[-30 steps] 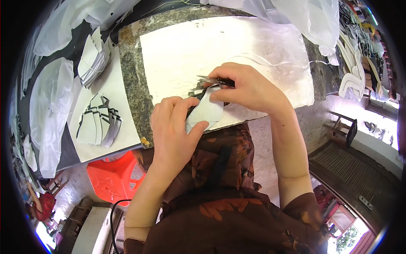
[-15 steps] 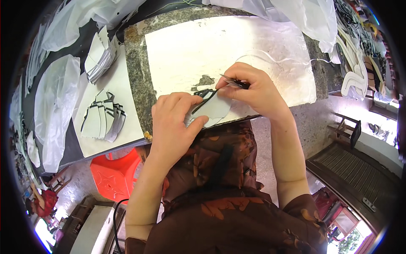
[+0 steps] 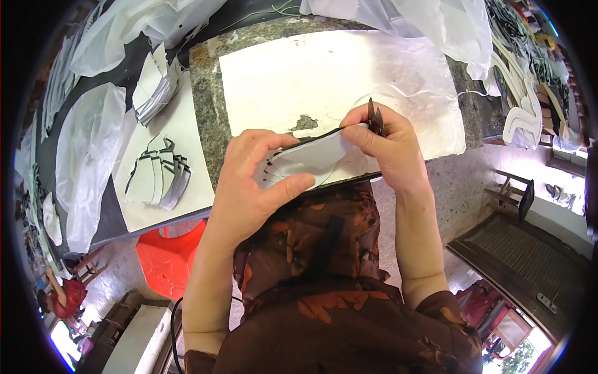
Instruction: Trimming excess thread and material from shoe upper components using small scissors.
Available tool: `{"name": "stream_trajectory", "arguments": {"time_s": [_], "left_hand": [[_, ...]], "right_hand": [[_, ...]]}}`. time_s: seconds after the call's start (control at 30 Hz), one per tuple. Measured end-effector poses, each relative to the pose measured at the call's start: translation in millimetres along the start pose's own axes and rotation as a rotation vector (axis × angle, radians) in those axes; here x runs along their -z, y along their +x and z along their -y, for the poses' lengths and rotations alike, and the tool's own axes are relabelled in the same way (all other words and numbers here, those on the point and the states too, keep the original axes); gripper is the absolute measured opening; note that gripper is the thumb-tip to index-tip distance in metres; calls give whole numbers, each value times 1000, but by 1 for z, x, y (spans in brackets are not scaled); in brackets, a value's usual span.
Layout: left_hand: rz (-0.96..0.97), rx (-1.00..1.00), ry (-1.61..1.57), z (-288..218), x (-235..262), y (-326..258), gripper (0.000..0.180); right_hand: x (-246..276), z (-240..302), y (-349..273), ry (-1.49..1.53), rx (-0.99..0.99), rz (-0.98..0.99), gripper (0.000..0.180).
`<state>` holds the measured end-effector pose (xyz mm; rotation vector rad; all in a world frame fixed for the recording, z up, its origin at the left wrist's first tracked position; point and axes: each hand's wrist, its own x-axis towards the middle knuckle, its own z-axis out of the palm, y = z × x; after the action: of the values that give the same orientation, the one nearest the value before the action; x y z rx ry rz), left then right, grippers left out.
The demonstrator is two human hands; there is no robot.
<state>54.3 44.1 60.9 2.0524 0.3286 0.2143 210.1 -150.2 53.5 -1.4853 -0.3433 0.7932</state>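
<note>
My left hand (image 3: 252,181) grips a stack of curved white cut pieces with dark edges (image 3: 314,157), thumb pressed on top. My right hand (image 3: 389,146) pinches the far end of the same stack and also holds small dark thread snips (image 3: 374,116), blades pointing up between the fingers. Both hands hover over the near edge of a white sheet (image 3: 311,75) on a stone-topped table (image 3: 205,118). A thin white thread (image 3: 423,93) curls on the sheet beyond my right hand.
A fanned row of white cut pieces (image 3: 159,177) lies on a white board to the left, with another stack (image 3: 152,90) behind it. Plastic bags (image 3: 87,156) sit at the far left. A red stool (image 3: 171,258) stands below the table. Shoe parts (image 3: 520,118) lie at right.
Both hands have lifted the stack of pieces and drawn it slightly toward me. The snips in my right hand have turned from lying along the piece to pointing upward.
</note>
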Motion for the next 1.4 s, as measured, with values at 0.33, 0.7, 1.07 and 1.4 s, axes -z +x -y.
{"name": "stream_trajectory", "arguments": {"time_s": [0.33,0.7,1.07,1.4], "left_hand": [[142,400,-604,6,13,-6,17],[323,445,-372,-2,22,1,18],[215,596,-616,6,29,-11,21],[198,548,-754,-1,15,-8,25]], "right_hand": [[-17,6,-7,44,-112,94,12],[-37,-1,-15,26,-121,160,14],[-13,16,-6,-1055,575,244,42],[-15,27,-3,-959,392,367,27]]}}
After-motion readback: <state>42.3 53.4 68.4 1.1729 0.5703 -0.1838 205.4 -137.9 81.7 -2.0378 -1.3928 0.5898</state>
